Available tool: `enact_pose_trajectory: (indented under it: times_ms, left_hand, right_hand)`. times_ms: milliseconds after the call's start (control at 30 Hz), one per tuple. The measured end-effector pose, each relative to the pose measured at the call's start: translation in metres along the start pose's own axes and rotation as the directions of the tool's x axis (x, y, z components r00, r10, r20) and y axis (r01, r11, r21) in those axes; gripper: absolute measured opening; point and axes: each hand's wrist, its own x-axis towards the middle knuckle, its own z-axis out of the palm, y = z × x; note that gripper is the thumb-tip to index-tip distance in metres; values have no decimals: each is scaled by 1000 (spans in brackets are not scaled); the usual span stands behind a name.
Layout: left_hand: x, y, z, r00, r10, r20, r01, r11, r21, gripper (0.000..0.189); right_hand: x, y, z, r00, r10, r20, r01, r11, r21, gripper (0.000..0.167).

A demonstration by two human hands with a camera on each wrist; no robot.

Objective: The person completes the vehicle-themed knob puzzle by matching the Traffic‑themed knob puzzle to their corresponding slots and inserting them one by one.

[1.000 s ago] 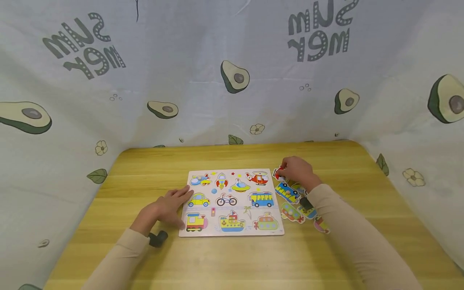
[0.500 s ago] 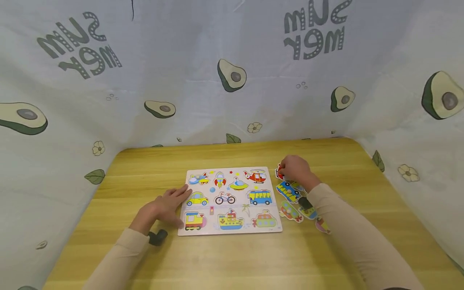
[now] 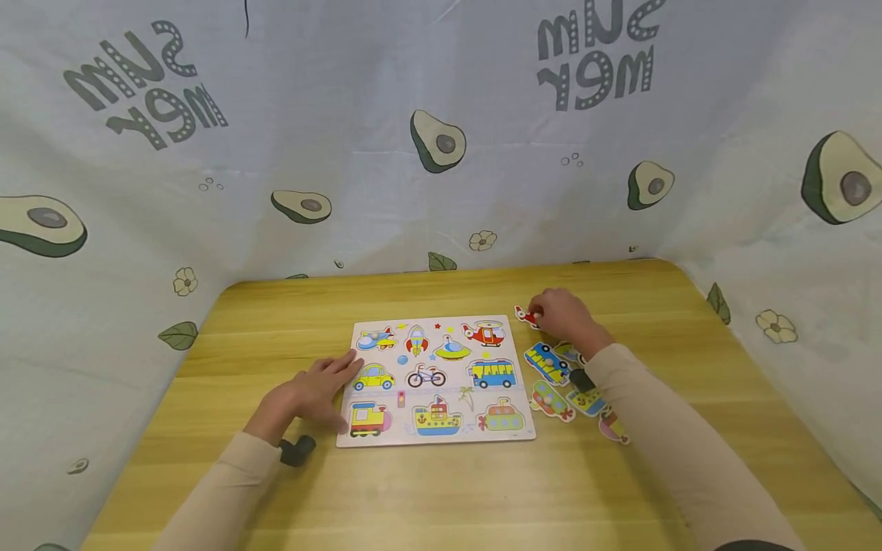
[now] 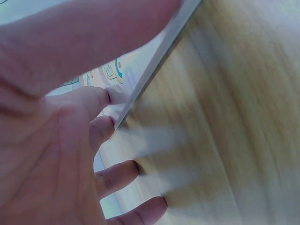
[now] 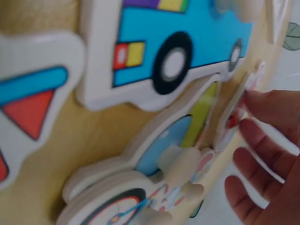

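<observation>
A wooden puzzle board (image 3: 406, 439) with printed vehicles lies on the table. My left hand (image 3: 324, 394) rests at its left edge, fingers spread; the left wrist view shows the thumb and fingertips at the board's edge (image 4: 154, 61). Off the board's upper right corner, my right hand (image 3: 563, 315) pinches a red helicopter puzzle piece (image 3: 527, 316) between thumb and forefinger, hiding much of it. In the right wrist view, that piece (image 5: 229, 119) stands tilted at the fingertips. Just below this hand lies a blue bus piece (image 3: 547, 363).
Right of the board lie several loose pieces with wooden knobs: a green submarine piece (image 3: 551, 401), a ship piece (image 3: 586, 402) and others partly under the right forearm. A white cloth (image 3: 372, 229) with avocado prints hangs behind the table (image 3: 427, 497).
My right hand has turned the red helicopter piece, so its tail now points up and left beside the board's corner. The left hand stays in place. The head view has shifted slightly.
</observation>
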Motion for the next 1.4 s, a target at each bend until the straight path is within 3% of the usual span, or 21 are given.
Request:
enact_pose_trajectory:
  times_ms: [167,400,667,1033,1400]
  left_hand:
    - [0,0,-3,1000,2,1,-2,1000,3,109]
    - [2,0,-4,999,44,9,-44,999,4,107]
    - [4,-2,-1,999,31,13,-31,999,5,108]
    - [5,-2,-1,999,42,19,-42,999,8,107]
    - [1,-3,-1,999,32,10,-33,999,6,104]
  right_hand:
    - [-2,4,0,1000,29,12,-29,1000,-3,26]
    - [-3,15,2,997,73,17,-75,993,96,27]
    - [-4,17,2,995,94,24,-96,990,101,26]
    - [-7,17,-13,999,13,-43,-9,995,96,20]
    - [-7,1,-35,998,-58,-23,58,998,30,20]
